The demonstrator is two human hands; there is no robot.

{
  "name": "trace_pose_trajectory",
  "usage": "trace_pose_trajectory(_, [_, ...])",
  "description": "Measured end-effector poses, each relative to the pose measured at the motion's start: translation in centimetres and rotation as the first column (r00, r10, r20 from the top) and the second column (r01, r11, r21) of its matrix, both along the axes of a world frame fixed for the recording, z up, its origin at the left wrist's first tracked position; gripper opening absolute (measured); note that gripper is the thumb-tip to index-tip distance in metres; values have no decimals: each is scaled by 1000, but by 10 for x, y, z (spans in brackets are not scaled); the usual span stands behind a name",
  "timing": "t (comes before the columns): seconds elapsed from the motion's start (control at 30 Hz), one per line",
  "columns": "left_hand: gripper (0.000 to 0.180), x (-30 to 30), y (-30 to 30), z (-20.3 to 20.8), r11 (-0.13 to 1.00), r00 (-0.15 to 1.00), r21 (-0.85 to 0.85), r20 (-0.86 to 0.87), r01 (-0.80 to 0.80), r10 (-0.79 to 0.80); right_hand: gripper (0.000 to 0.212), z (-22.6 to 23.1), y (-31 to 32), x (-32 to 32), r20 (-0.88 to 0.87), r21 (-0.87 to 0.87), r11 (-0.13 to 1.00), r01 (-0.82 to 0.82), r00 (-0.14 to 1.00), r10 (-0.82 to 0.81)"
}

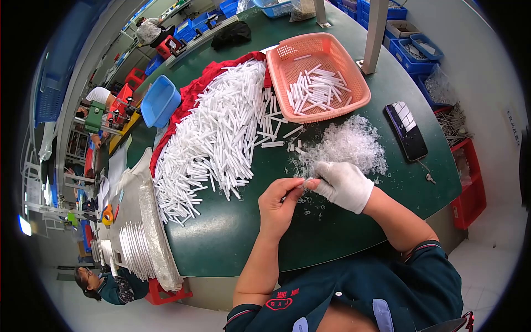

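Observation:
My bare left hand (pixel 278 203) and my right hand (pixel 344 186), in a white glove, meet fingertip to fingertip over the green table. Both are closed in a pinch. What sits between the fingers is small, pale and mostly hidden. Just beyond the right hand lies a heap of tiny clear plastic rings (pixel 348 143), some scattered below the hands. Left of them spreads a big pile of short white tubes (pixel 221 127) on a red cloth (pixel 176 119). A pink perforated basket (pixel 359 91) behind the clear heap holds more white tubes.
A phone (pixel 406 131) and a small key (pixel 430 178) lie at the right. A blue bin (pixel 161 101) stands behind the tube pile. Metal posts (pixel 375 39) rise at the far edge. Left, long white rods (pixel 136 250) lie near a seated co-worker (pixel 113 285). Red crate (pixel 470 185) at right.

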State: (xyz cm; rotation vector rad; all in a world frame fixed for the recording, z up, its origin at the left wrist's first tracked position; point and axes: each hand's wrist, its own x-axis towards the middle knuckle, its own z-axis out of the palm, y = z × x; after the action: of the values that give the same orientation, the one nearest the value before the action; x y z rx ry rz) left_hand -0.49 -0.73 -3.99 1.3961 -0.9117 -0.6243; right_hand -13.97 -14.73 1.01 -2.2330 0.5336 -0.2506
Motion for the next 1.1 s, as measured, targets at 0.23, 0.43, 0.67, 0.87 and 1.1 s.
trace_pose_trajectory(0.23, [18,1,0,3,1000,1000,-2,19,19,-19,48,2,-1,0,-12,-63,998,-27,1000,26])
trace_pose_trajectory(0.43, [17,0,1,6,1000,1000,-6,17,22,-21,50,3,1,0,-32,-71,996,-47,998,45])
trace_pose_trajectory(0.67, [16,1,1,2,999,994,31,-100,-36,39,34,-9,-12,0,-80,289,955,-62,993,89])
trace_pose_trajectory(0.87, [15,5,0,7,999,985,32,170,-23,18,30,-3,-14,2,-45,784,616,78,997,-69])
trace_pose_trajectory(1.1, [13,13,2,-2,989,991,66,33,-135,133,18,-7,-20,6,-66,891,427,156,974,-217])
